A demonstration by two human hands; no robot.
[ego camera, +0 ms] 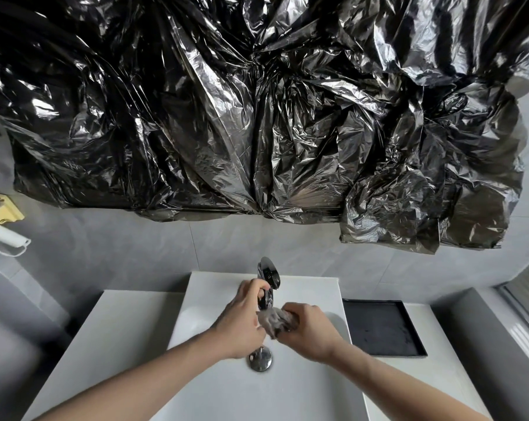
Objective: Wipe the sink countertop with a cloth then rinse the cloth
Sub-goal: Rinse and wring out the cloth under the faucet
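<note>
A crumpled grey cloth is held over the white sink basin, just under the chrome faucet. My right hand is closed around the cloth from the right. My left hand reaches up to the faucet spout, with its upper fingers wrapped on the spout and its lower fingers touching the cloth. The chrome drain plug shows below the hands. White countertop lies on both sides of the basin. I cannot tell whether water is running.
A black rectangular tray lies on the counter right of the basin. Crumpled black plastic sheeting covers the wall above. A white hair dryer in a yellow holder hangs at far left. A grey ledge and a window frame are at right.
</note>
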